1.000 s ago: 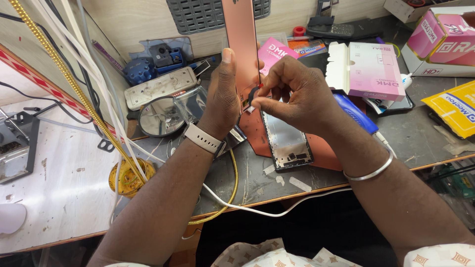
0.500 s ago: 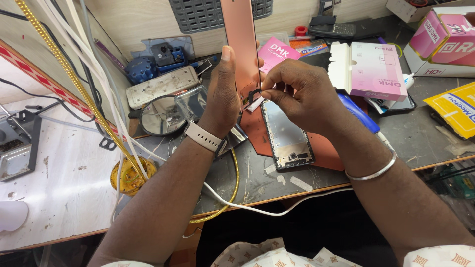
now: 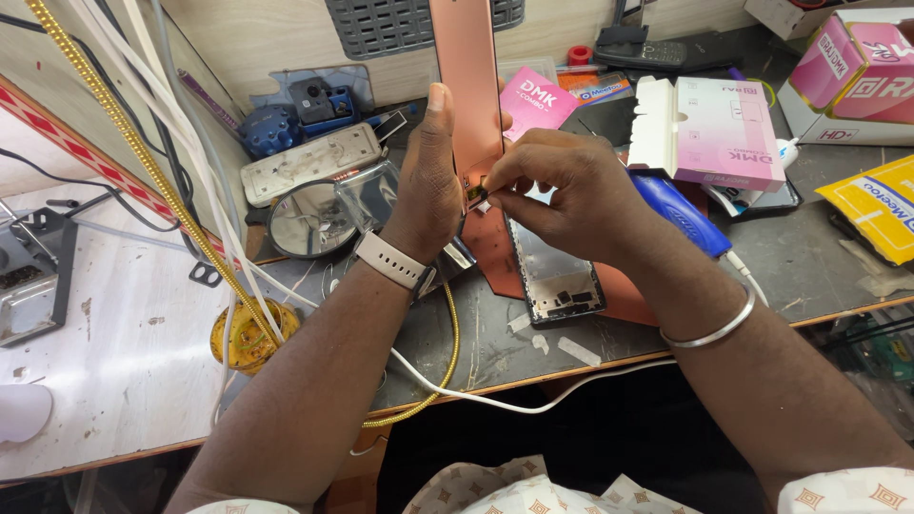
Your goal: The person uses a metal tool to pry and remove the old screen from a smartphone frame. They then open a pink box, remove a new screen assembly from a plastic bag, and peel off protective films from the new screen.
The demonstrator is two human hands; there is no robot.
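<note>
Bright, even light falls from above on the cluttered grey bench (image 3: 819,257), so shadows are short and soft, the deepest dark lying under its front edge. A pale sheen runs up the tall copper-pink phone back panel (image 3: 465,86), the round mirror-like metal disc (image 3: 307,221) reflects the light, and the white painted surface (image 3: 124,371) at the left is close to washed out. Focus is sharp in the middle, with slight wide-angle bending at the edges.
</note>
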